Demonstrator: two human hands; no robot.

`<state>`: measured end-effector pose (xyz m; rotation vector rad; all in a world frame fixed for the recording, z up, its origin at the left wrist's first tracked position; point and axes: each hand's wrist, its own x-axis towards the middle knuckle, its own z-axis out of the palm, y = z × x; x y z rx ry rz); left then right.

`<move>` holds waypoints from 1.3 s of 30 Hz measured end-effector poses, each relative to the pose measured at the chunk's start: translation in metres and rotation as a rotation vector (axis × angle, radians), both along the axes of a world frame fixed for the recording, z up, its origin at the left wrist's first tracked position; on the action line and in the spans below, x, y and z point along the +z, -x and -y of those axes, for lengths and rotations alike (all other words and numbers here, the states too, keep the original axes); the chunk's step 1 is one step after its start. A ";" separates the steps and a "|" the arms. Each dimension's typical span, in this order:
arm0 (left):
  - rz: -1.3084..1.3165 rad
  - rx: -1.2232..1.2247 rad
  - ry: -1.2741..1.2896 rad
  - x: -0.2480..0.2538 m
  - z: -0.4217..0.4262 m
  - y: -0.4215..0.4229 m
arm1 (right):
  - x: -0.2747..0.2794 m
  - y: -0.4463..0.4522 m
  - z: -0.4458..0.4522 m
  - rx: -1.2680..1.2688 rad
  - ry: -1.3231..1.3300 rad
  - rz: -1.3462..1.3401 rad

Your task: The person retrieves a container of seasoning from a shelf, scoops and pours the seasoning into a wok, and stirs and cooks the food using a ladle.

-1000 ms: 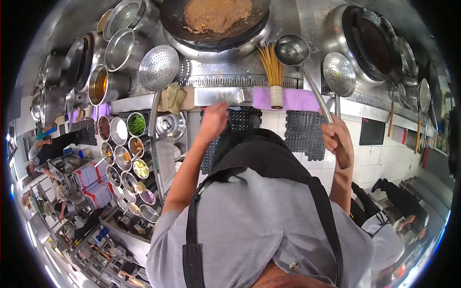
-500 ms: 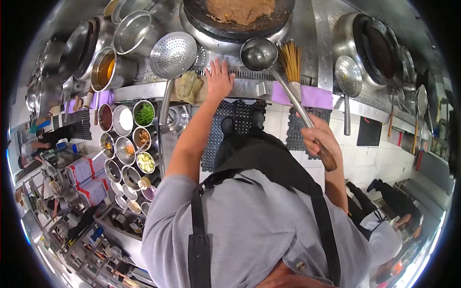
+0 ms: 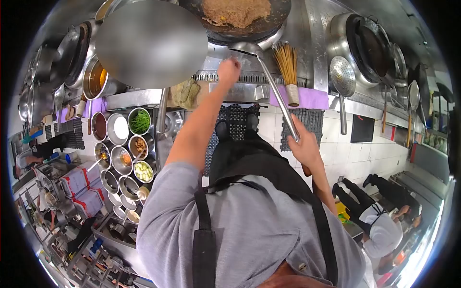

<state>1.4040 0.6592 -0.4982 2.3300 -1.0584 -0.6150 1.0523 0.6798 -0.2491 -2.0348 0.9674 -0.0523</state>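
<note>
My right hand (image 3: pixel 305 149) is wrapped round the long handle of a metal ladle (image 3: pixel 278 91). The ladle's bowl is tipped on its side just in front of a dark wok (image 3: pixel 282 23), which holds brownish crumbly food (image 3: pixel 235 11). My left hand (image 3: pixel 229 71) hovers over the stove's front edge, left of the ladle, with its fingers curled in. Whatever those fingers may hold is hidden. A bundle of thin bamboo sticks (image 3: pixel 287 69) stands right of the ladle, on a purple cloth (image 3: pixel 312 98). Beyond my left forearm lies a crumpled tan cloth (image 3: pixel 184 93).
A grey blurred patch hides the upper left. On the left stand several metal pots of ingredients, among them green vegetables (image 3: pixel 140 121), and a pot of orange liquid (image 3: pixel 93 79). A perforated skimmer (image 3: pixel 342 77) leans by another wok (image 3: pixel 379 45). People (image 3: pixel 382 223) stand at lower right.
The fingers of my left hand have gone from spread to curled. The ladle's bowl has turned onto its side. A grey blur now covers the perforated skimmer at upper left.
</note>
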 end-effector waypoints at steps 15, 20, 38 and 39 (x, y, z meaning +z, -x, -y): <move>0.725 -0.359 -0.001 0.036 -0.047 0.006 | -0.035 0.052 0.037 0.086 0.158 -0.120; 0.482 -0.149 -0.037 0.067 -0.044 -0.041 | -0.040 0.084 0.053 -0.001 0.231 0.090; 0.736 0.043 0.029 0.159 -0.100 -0.059 | -0.024 0.040 0.165 -0.401 -0.105 0.272; 0.779 0.018 0.058 0.158 -0.117 -0.061 | -0.024 0.037 0.172 -0.399 -0.139 0.280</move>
